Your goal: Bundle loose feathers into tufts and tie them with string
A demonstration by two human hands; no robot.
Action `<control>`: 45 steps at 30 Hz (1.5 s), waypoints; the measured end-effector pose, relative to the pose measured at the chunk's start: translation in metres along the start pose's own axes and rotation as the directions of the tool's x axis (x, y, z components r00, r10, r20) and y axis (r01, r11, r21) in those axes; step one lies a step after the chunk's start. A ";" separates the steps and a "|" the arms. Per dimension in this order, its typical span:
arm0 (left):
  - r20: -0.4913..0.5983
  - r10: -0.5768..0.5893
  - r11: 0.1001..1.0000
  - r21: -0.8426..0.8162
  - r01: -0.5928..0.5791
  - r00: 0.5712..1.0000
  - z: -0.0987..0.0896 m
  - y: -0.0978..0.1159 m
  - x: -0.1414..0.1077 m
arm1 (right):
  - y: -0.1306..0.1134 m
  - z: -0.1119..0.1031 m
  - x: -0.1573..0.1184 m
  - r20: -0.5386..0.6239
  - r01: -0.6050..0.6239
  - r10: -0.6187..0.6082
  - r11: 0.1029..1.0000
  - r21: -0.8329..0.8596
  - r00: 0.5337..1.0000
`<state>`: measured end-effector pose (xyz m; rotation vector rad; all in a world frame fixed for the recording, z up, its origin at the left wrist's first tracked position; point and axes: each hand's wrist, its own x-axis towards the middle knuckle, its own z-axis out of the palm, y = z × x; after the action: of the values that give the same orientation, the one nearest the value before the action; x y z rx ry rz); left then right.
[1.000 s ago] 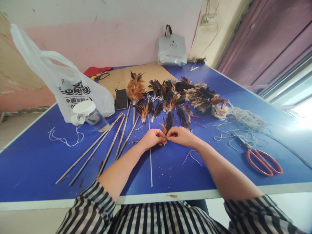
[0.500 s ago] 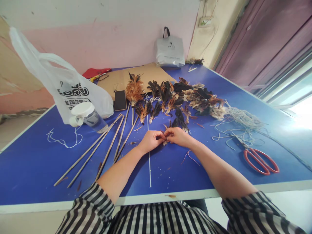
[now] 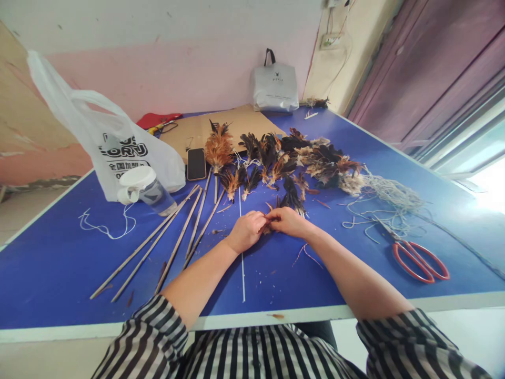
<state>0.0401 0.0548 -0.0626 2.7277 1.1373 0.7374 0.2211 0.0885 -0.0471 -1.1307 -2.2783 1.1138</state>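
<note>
**Left hand (image 3: 247,231) and right hand (image 3: 287,221) together at 1 small feather bundle (image 3: 269,228)**

From where I stand in the room, I see the 2 hands close together above the blue table (image 3: 276,284), near its front edge. The small feather bundle is between them, mostly covered by the fingers. The left hand is curled, with its fingers closed on the bundle. The right hand pinches it with the thumb and the bent fingers; the exact contact of each fingertip I cannot tell.

Just beyond the right hand lies a dark feather tuft (image 3: 291,197). Farther back there are more feather bunches (image 3: 272,150), and a phone (image 3: 197,164) is beside them. To the left, thin sticks (image 3: 179,239) lie near a tilted bottle (image 3: 148,189) and a white plastic bag (image 3: 122,142). To the right, red-handled scissors (image 3: 420,260) lie with their blades by a tangle of string (image 3: 394,197).
</note>
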 end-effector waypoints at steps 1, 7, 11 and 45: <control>0.003 0.004 1.000 0.008 -0.004 1.000 0.000 0.000 0.000 | 0.000 0.000 0.000 0.001 0.007 -0.007 1.000 -0.008 1.000; -0.020 0.014 1.000 0.009 -0.013 1.000 0.001 0.002 -0.001 | 0.000 0.000 -0.001 -0.014 -0.020 0.021 0.997 0.068 1.000; -0.061 -0.025 0.999 -0.036 0.023 0.998 0.000 0.001 0.000 | 0.004 0.001 0.000 -0.025 -0.114 0.123 0.963 0.243 0.992; -0.034 -0.173 0.985 -0.014 0.173 0.984 -0.008 -0.020 -0.002 | -0.019 -0.003 -0.013 -0.101 -0.093 0.057 0.912 -0.399 0.993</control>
<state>0.0223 0.0667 -0.0621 2.5742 1.3527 0.7664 0.2214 0.0723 -0.0306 -1.3969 -2.4800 0.6116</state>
